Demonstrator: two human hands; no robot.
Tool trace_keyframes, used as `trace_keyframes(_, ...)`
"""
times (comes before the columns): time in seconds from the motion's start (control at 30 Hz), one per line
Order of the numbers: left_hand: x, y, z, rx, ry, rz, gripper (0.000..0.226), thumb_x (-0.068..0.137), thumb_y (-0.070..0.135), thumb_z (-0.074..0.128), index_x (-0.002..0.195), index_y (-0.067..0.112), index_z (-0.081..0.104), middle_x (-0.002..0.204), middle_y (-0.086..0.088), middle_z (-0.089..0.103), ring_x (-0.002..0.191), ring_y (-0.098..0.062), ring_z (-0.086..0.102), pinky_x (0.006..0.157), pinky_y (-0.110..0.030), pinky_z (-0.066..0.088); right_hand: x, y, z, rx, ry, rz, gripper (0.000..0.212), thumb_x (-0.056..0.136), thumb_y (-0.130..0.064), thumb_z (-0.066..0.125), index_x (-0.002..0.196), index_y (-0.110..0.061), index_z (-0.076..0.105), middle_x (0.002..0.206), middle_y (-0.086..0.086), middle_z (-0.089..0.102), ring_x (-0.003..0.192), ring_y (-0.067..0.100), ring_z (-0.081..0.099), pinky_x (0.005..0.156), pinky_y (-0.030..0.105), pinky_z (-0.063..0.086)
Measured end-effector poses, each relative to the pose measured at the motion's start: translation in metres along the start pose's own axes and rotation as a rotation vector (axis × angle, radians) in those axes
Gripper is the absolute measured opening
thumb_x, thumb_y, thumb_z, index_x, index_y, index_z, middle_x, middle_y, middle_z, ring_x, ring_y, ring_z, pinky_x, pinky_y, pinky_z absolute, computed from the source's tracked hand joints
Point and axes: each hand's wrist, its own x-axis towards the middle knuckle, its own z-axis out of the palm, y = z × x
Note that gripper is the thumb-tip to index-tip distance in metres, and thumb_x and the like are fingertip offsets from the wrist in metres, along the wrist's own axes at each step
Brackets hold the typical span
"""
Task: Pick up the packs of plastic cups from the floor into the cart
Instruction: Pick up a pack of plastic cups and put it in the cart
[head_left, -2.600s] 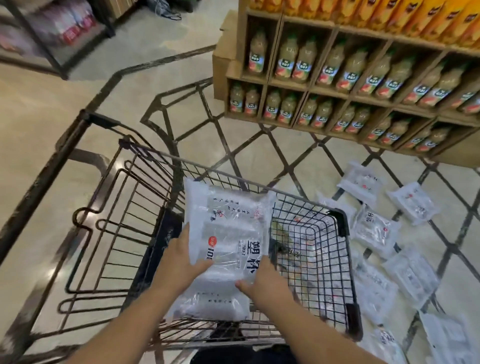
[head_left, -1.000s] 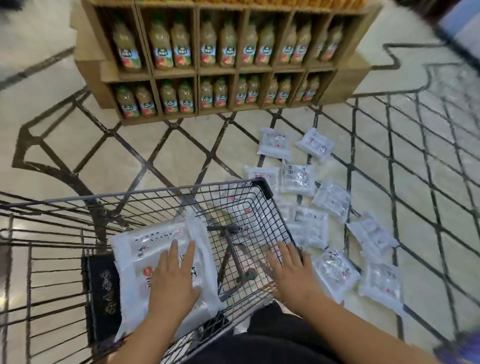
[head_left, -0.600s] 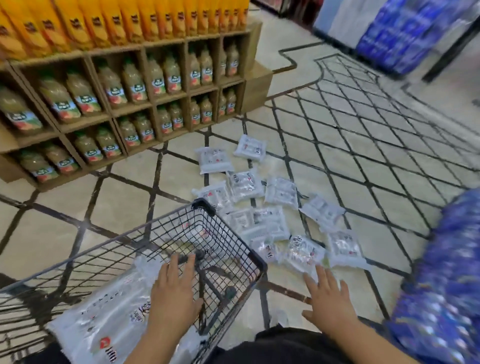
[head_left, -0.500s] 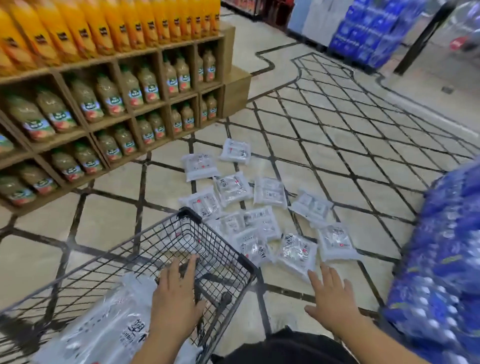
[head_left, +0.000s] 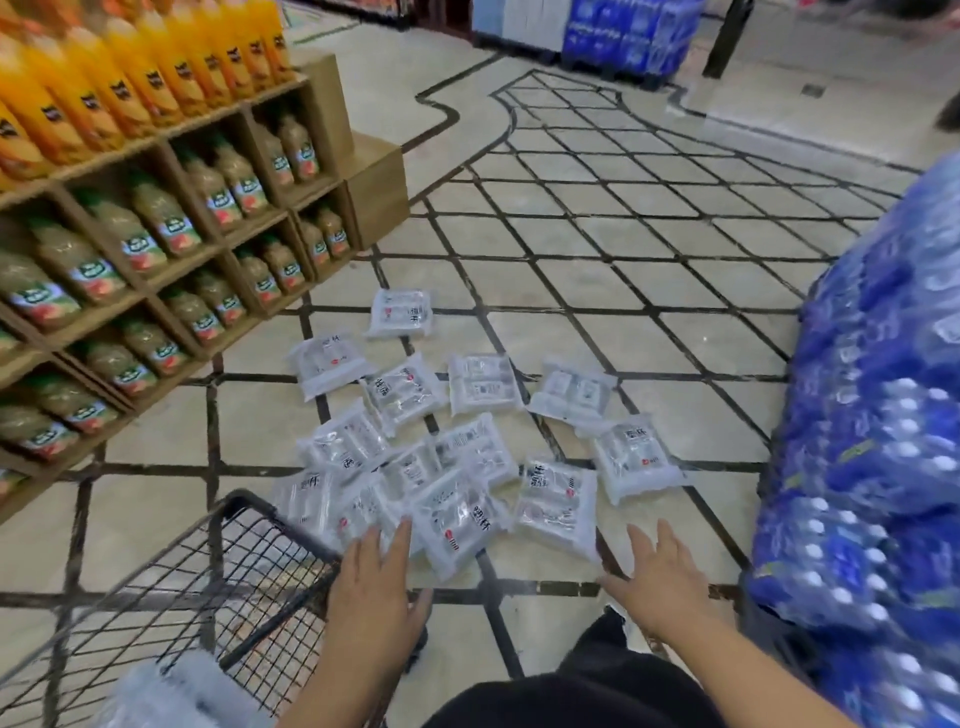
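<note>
Head view. Both hands are empty, fingers spread apart. The left hand (head_left: 375, 577) reaches past the corner of the wire cart (head_left: 228, 561); the right hand (head_left: 655, 577) hovers over the tiled floor (head_left: 597, 260). Packs of plastic cups (head_left: 457, 452) lie scattered and partly overlapping on the floor just beyond both hands; the nearest pack (head_left: 457, 519) lies just ahead of the left fingertips. One pack (head_left: 171, 691) lies inside the cart, near the left forearm. Juice-bottle shelves (head_left: 156, 218) stand left of the hands; blue shrink-wrapped bottle cases (head_left: 883, 467) stand right.
</note>
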Motion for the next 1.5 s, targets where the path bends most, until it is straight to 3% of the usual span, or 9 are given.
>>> trace_keyframes(0.2,0.068,0.109,0.028,-0.071,-0.048,-0.136,0.083,0.095,0.058,0.043,0.155,0.037,-0.011,0.165,-0.006,-0.003,0.151,-0.03,0.003,0.122,-0.043,0.013,0.119,0.06,-0.056,0.008,-0.042,-0.098,0.088,0.086,-0.067,0.049,0.156,-0.029,0.012,0.165,0.013,0.003,0.148,0.033,0.012,0.115,0.05,0.026)
trace_keyframes(0.43,0.135,0.224,0.041,-0.131,-0.087,-0.19,0.078,0.097,0.054,0.046,0.158,0.028,0.004,0.164,-0.007,0.008,0.151,-0.028,0.008,0.121,-0.043,0.012,0.217,0.104,-0.117,0.033,-0.111,-0.197,0.09,0.088,-0.066,0.051,0.158,-0.026,0.011,0.166,0.01,-0.009,0.151,0.035,0.005,0.118,0.051,0.02)
trace_keyframes(0.7,0.215,0.26,0.066,-0.212,-0.055,-0.174,0.077,0.094,0.042,0.059,0.156,0.023,0.019,0.159,-0.005,0.028,0.147,-0.023,0.02,0.118,-0.042,0.021,0.292,0.118,-0.088,0.051,-0.227,-0.15,0.088,0.089,-0.065,0.052,0.157,-0.025,0.013,0.165,0.013,-0.002,0.149,0.036,0.009,0.116,0.051,0.024)
trace_keyframes(0.87,0.291,0.241,0.148,-0.186,-0.133,-0.18,0.078,0.093,0.042,0.062,0.156,0.019,0.021,0.155,-0.009,0.031,0.143,-0.027,0.026,0.114,-0.044,0.026,0.338,0.135,-0.022,0.097,-0.336,-0.023,0.085,0.092,-0.059,0.054,0.157,-0.023,0.013,0.164,0.012,-0.001,0.148,0.033,0.01,0.119,0.045,0.018)
trace_keyframes(1.1,0.434,0.169,0.391,-0.073,-0.336,-0.169,0.094,0.085,0.057,0.066,0.156,0.016,0.02,0.153,-0.016,0.035,0.141,-0.033,0.03,0.113,-0.047,0.027,0.489,0.134,0.172,-0.004,-0.412,-0.024,0.085,0.091,-0.062,0.053,0.155,-0.019,0.016,0.162,0.015,0.009,0.146,0.036,0.017,0.115,0.049,0.023)
trace_keyframes(1.23,0.508,0.121,0.52,-0.052,-0.383,-0.187,0.119,0.068,0.073,0.071,0.157,0.022,0.01,0.161,-0.005,0.025,0.146,-0.028,0.025,0.116,-0.048,0.027,0.581,0.115,0.283,-0.012,-0.376,-0.087,0.089,0.088,-0.06,0.06,0.154,-0.017,0.018,0.161,0.014,0.016,0.143,0.036,0.023,0.111,0.049,0.029)
trace_keyframes(1.4,0.569,0.082,0.628,-0.124,-0.491,-0.169,0.122,0.062,0.069,0.079,0.154,0.017,0.018,0.157,-0.007,0.033,0.142,-0.031,0.033,0.112,-0.048,0.035,0.641,0.108,0.387,0.15,-0.343,0.009,0.114,0.082,-0.065,0.064,0.157,-0.014,-0.004,0.162,0.016,0.008,0.146,0.038,0.018,0.117,0.049,0.025)
trace_keyframes(1.5,0.579,0.085,0.668,-0.295,-0.513,-0.216,0.12,0.061,0.06,0.086,0.152,0.018,0.02,0.151,-0.007,0.04,0.138,-0.029,0.04,0.109,-0.04,0.036,0.657,0.111,0.413,0.341,-0.343,0.198,0.128,0.074,-0.066,0.073,0.156,-0.019,-0.014,0.158,0.017,0.018,0.14,0.038,0.031,0.112,0.048,0.034)
